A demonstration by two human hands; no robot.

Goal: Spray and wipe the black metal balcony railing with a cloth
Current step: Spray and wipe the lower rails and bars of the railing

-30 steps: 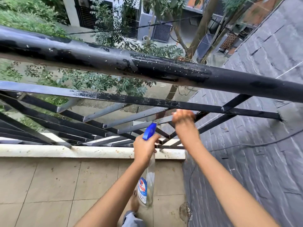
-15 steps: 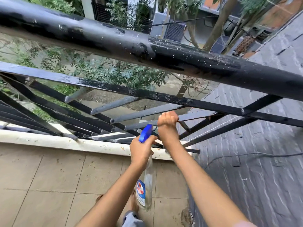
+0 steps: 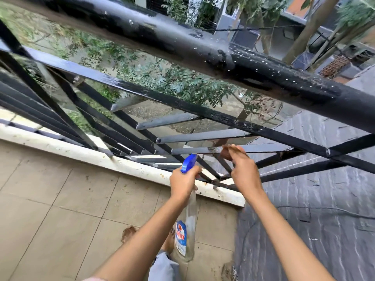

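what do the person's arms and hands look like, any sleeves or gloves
No gloves on the left hand or right hand, and no watch, band or ring shows. The left forearm and right forearm are uncovered down to the frame's edge. A sliver of pink fabric at the bottom edge by the left arm may be a sleeve; too little shows to tell.

Spray bottle [image 3: 188,216] left of cloth [image 3: 225,154], cloth on railing [image 3: 263,78]

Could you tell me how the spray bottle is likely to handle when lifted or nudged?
The spray bottle looks clear and nearly empty, so probably light. Tall and slim, it may tip easily. The left hand grips its neck.
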